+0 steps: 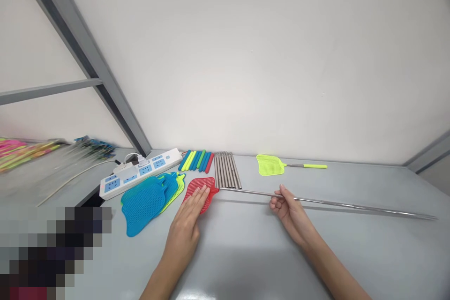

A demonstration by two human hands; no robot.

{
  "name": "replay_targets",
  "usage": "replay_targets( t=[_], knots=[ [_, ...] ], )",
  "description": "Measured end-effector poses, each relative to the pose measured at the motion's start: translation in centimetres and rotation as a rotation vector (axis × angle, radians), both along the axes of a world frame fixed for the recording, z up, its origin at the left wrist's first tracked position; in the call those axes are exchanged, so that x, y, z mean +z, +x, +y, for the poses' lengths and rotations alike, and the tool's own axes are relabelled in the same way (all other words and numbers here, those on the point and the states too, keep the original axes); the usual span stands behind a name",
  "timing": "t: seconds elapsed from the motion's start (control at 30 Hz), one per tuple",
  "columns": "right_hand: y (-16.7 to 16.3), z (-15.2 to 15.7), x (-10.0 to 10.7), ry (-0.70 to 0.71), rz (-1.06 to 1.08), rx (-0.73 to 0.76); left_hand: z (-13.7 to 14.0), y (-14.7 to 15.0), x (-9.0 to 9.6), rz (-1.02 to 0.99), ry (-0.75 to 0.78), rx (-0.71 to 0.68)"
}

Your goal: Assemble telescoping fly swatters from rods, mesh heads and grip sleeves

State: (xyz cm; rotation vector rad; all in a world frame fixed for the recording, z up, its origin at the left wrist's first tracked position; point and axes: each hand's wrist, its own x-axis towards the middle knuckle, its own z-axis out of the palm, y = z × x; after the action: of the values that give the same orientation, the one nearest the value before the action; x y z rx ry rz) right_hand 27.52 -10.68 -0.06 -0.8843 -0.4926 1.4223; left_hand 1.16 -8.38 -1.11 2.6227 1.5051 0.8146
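Observation:
My left hand [190, 215] lies with its fingers stretched flat over a red fly swatter head [210, 202], partly covering it. A long, extended metal telescopic rod [337, 204] runs from the neck of that head far to the right. Near the middle of the rod, my right hand [290, 213] pinches it between thumb and fingers. Behind the red head is a row of several short metal rods [227, 171], side by side. Blue fly swatter heads [144, 204] and a yellow-green one [174, 199] overlap in a pile left of my left hand.
Several coloured handle sleeves [196, 161] lie beside a white power strip [140, 173] with plugs in it. A yellow-green fly swatter [270, 165] with rod and handle rests near the wall. Bagged items [93, 147] are at far left, past a grey metal frame [101, 84].

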Motion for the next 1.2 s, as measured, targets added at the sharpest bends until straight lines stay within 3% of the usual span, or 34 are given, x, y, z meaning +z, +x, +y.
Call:
replay_targets(
  t=[0.2,0.93,1.2],
  knots=[
    [0.2,0.1,-0.5,-0.001,-0.015,-0.087,-0.1,-0.1,-0.1,-0.01,0.01,0.006],
    [-0.1,0.0,-0.3,-0.003,-0.078,-0.07,-0.1,0.2,-0.5,-0.031,-0.021,-0.019],
    [0.7,0.0,-0.3,-0.027,-0.233,-0.085,-0.2,-0.2,-1.0,0.102,0.045,-0.07]
  ],
)
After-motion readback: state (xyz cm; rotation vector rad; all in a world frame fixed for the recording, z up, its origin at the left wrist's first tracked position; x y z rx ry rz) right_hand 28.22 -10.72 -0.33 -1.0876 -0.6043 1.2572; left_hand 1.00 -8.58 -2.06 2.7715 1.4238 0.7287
